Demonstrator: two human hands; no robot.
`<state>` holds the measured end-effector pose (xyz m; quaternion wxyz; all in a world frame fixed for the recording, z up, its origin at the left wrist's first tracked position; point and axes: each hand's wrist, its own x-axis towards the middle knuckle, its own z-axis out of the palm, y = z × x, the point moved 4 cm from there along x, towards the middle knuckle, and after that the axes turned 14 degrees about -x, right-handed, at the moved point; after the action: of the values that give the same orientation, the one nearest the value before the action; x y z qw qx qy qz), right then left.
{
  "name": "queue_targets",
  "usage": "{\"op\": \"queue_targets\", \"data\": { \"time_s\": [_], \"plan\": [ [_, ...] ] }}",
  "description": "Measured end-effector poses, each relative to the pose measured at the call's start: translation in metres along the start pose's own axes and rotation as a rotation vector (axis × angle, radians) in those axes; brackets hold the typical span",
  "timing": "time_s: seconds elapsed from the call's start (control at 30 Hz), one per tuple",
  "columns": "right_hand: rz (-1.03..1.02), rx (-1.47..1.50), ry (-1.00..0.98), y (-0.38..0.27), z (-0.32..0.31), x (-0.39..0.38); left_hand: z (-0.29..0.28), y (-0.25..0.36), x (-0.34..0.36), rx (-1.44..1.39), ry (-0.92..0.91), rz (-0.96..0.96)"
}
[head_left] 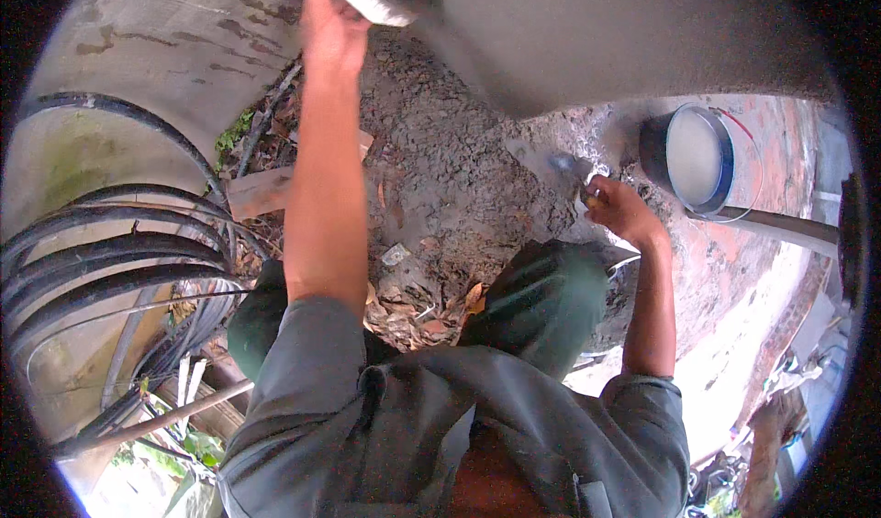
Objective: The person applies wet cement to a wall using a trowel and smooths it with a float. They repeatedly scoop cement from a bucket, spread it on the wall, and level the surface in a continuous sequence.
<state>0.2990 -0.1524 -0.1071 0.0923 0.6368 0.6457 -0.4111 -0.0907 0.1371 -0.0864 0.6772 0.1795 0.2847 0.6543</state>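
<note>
Up at the grey plastered wall (606, 36), my left hand (332, 36) is closed on a flat white block (374, 2), its long edge against or very near the wall's surface. Its far end runs out at the top of the picture, so its full shape is hidden. Lower and to the right, my right hand (626, 213) grips the handle of a trowel (567, 163). The trowel's grey blade points left over the wet mortar and is blurred. A dark bucket (730, 155) of cloudy, pale liquid stands just beyond my right hand.
Thick black hoses (119, 247) lie coiled at the left beside a stained wall (184, 41). Wood scraps (260, 193) and dry leaves (427, 325) lie on the ground near my knees. A pole (780, 227) extends right from beside the bucket.
</note>
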Motion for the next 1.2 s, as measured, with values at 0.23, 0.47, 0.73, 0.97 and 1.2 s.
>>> {"op": "queue_targets", "data": {
  "time_s": [0.23,0.47,0.73,0.97,1.2],
  "plan": [
    [-0.175,-0.061,0.164,-0.044,0.042,0.086,-0.114,-0.008,-0.092,0.064,0.283,-0.131],
    [-0.069,-0.209,0.223,-0.096,0.092,0.171,-0.214,-0.113,-0.205,0.195,0.431,-0.516],
    [-0.168,-0.170,0.193,-0.075,0.148,0.145,-0.213,-0.151,-0.237,0.170,0.473,-0.553],
    [0.003,0.455,-0.240,-0.064,0.172,0.150,-0.195,-0.170,-0.236,0.179,0.440,-0.638],
    [0.044,0.901,-0.159,-0.058,0.147,0.118,-0.159,-0.147,-0.225,-0.154,0.299,-0.409]
  ]
}}
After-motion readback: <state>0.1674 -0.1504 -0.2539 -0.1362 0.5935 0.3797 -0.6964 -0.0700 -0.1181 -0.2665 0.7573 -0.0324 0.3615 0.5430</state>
